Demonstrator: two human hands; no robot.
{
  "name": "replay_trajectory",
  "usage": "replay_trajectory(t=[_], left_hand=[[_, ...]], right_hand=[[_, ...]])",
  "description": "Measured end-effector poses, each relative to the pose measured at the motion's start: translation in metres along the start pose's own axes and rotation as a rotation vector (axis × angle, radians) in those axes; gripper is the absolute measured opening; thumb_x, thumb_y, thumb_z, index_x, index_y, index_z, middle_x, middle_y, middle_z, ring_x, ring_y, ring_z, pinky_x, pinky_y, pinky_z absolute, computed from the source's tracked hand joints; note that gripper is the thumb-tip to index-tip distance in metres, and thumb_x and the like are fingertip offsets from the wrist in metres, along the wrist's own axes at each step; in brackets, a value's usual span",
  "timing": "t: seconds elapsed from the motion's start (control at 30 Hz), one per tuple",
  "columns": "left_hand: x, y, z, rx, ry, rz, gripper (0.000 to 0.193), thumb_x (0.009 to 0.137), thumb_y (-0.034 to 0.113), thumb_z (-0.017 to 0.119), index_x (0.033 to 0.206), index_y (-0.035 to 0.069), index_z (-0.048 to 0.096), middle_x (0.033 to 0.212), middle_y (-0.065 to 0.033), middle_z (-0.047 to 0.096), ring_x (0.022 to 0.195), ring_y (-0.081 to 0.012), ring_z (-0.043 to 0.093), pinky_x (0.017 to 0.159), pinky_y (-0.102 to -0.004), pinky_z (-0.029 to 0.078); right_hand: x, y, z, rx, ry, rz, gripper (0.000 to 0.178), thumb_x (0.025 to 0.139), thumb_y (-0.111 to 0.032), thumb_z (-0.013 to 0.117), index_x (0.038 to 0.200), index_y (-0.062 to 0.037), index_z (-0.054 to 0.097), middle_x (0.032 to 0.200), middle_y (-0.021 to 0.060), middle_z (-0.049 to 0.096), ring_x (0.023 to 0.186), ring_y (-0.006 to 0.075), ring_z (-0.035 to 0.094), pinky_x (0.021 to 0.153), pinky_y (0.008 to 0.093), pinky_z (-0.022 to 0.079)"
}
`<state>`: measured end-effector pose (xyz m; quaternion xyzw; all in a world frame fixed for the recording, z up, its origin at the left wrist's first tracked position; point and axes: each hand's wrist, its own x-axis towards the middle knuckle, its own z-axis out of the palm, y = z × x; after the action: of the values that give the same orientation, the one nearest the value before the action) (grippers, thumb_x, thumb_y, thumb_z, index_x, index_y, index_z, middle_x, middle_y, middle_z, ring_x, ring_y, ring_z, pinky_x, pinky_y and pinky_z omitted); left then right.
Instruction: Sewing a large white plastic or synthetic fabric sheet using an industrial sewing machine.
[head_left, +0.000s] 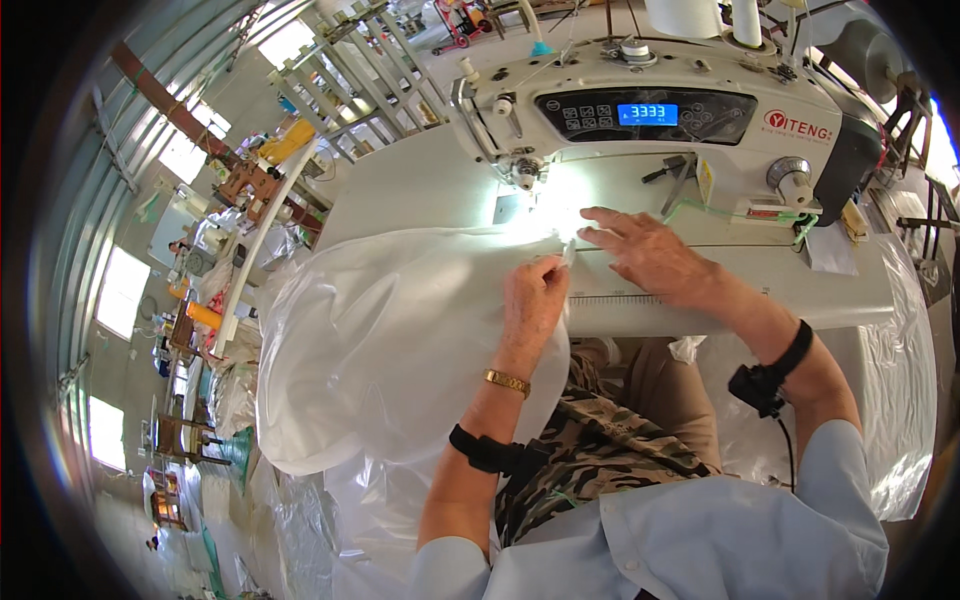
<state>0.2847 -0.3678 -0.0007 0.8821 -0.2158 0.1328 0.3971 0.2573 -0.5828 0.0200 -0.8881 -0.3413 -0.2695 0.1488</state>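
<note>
A large sheet of white, shiny film-like material (400,310) lies over the left part of the sewing machine table and hangs down toward my lap. My left hand (533,300) is closed in a pinch on the sheet's right edge, just in front of the lit needle area. To its right, my right hand (655,260) hovers with fingers apart, its fingertips close to that edge; nothing shows in it. The white sewing machine (600,90) stands beyond both hands, its needle head (525,175) above the table. Glare from the lamp hides the stitching spot.
A ruler scale (620,299) runs along the table's front edge. A blue-lit display panel (647,114) is on the machine, and a handwheel-like knob (790,178) sits at its right. Clear plastic sheeting (880,400) hangs at the right. Metal racks (360,80) stand at the back left.
</note>
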Motion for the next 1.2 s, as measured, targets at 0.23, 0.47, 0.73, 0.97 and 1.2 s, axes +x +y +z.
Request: replay_trajectory(t=[0.23, 0.47, 0.73, 0.97, 1.2], left_hand=[[-0.003, 0.026, -0.041, 0.02, -0.2, 0.146, 0.019, 0.086, 0.017, 0.067, 0.095, 0.001, 0.07, 0.08, -0.0163, 0.068, 0.067, -0.0227, 0.063, 0.062, -0.0346, 0.049], [0.053, -0.077, -0.132, 0.816, 0.015, -0.111, 0.024, 0.093, 0.024, 0.054, 0.091, 0.002, 0.063, 0.097, -0.0177, 0.066, 0.099, -0.0353, 0.061, 0.086, -0.0463, 0.048], [0.048, -0.129, -0.088, 0.492, 0.006, -0.139, 0.052, 0.09, 0.037, 0.062, 0.124, -0.002, 0.057, 0.138, -0.0171, 0.052, 0.129, -0.031, 0.047, 0.107, -0.0401, 0.039], [0.038, -0.11, -0.075, 0.3, -0.156, 0.066, 0.059, 0.087, 0.038, 0.067, 0.13, 0.0, 0.054, 0.14, -0.0162, 0.052, 0.132, -0.03, 0.045, 0.108, -0.0412, 0.038], [0.024, -0.085, -0.079, 0.174, -0.221, 0.089, 0.061, 0.088, 0.033, 0.068, 0.14, 0.008, 0.047, 0.151, -0.01, 0.039, 0.136, -0.0287, 0.041, 0.11, -0.0406, 0.037]], right_hand=[[0.014, 0.01, 0.027, 0.142, -0.156, -0.078, 0.029, 0.088, -0.009, 0.054, 0.117, -0.0047, 0.056, 0.123, 0.0112, 0.056, 0.108, 0.0302, 0.059, 0.095, 0.0414, 0.048], [0.002, 0.002, 0.023, -0.01, -0.146, -0.171, 0.013, 0.085, -0.012, 0.056, 0.095, -0.0065, 0.063, 0.118, 0.0098, 0.058, 0.104, 0.0256, 0.061, 0.093, 0.0384, 0.049], [-0.016, -0.03, -0.023, -0.031, -0.228, -0.246, 0.014, 0.078, -0.014, 0.059, 0.091, -0.0081, 0.063, 0.104, 0.0063, 0.061, 0.1, 0.0226, 0.06, 0.09, 0.0367, 0.047], [-0.03, -0.076, -0.03, 0.135, -0.358, -0.351, 0.008, 0.07, -0.014, 0.064, 0.077, -0.0096, 0.061, 0.081, 0.0032, 0.055, 0.083, 0.0192, 0.058, 0.086, 0.0336, 0.044], [-0.024, -0.105, -0.019, 0.511, -0.535, -0.351, 0.007, 0.08, -0.014, 0.064, 0.079, -0.0072, 0.064, 0.077, 0.0057, 0.057, 0.081, 0.021, 0.06, 0.084, 0.0353, 0.045]])
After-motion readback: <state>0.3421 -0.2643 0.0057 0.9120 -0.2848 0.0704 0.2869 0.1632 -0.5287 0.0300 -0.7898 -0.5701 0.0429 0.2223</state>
